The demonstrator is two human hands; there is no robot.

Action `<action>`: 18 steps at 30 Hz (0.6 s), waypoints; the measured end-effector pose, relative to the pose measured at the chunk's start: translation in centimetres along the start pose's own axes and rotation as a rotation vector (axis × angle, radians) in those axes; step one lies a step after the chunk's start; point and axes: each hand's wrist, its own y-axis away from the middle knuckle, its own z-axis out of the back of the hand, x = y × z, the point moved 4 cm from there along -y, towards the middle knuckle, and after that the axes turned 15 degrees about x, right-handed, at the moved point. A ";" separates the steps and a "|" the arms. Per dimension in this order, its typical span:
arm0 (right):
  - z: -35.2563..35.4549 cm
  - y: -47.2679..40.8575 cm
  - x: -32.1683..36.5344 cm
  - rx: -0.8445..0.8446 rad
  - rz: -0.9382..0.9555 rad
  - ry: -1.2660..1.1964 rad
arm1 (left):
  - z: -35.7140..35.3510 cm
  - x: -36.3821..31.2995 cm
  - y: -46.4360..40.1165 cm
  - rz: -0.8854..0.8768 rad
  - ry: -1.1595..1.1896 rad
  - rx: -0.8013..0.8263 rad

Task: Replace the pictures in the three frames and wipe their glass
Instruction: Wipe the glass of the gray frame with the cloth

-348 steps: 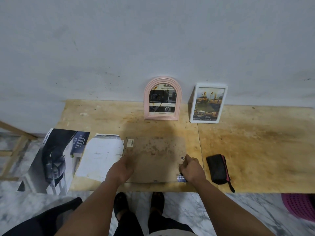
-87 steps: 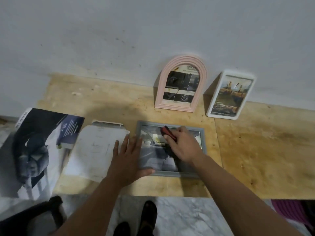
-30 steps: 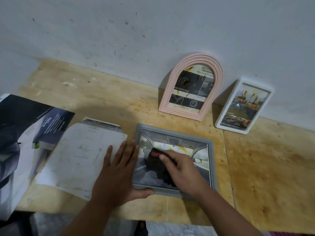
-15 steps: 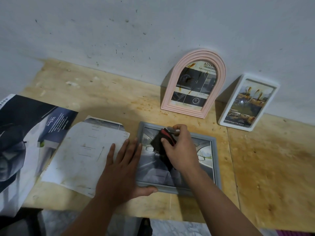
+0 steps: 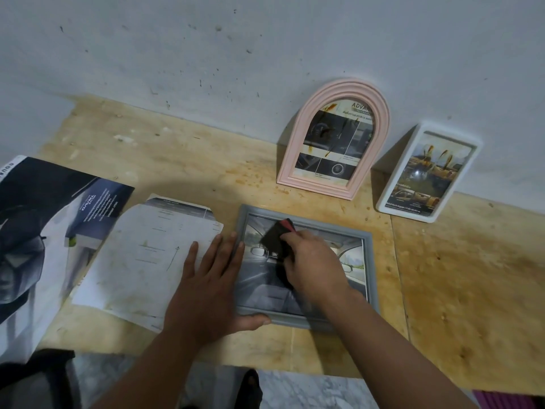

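Observation:
A grey frame (image 5: 371, 270) lies face up on the wooden table (image 5: 472, 290), showing a car-interior picture under its glass. My right hand (image 5: 315, 265) grips a black cloth with a red edge (image 5: 275, 236) and presses it on the upper left of the glass. My left hand (image 5: 211, 286) lies flat with straight fingers on the frame's left edge, thumb along its front rail. A pink arched frame (image 5: 334, 140) and a white frame (image 5: 430, 172) lean against the wall behind.
A loose white printed sheet (image 5: 144, 255) lies left of the grey frame, partly under my left hand. A large dark car brochure (image 5: 44, 231) hangs over the table's left end. The table's front edge runs just below the frame, above a marble floor (image 5: 309, 391).
My right hand keeps wiping: it swept the cloth from the glass centre to the upper part, now at the upper left. My left hand stays on the frame's left edge.

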 end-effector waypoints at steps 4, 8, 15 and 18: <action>1.8 -1.0 -1.6 -0.087 -0.051 -0.591 | 0.0 0.0 0.0 -0.001 0.001 -0.005; 0.7 -1.4 0.2 -0.090 0.014 -0.433 | 0.0 0.1 0.0 -0.001 0.001 0.005; -2.6 -2.1 1.0 -0.134 0.081 0.180 | -0.1 0.1 0.1 0.009 0.003 0.017; -2.8 -2.2 0.8 -0.112 0.107 0.221 | -0.1 0.2 0.1 0.011 -0.001 0.022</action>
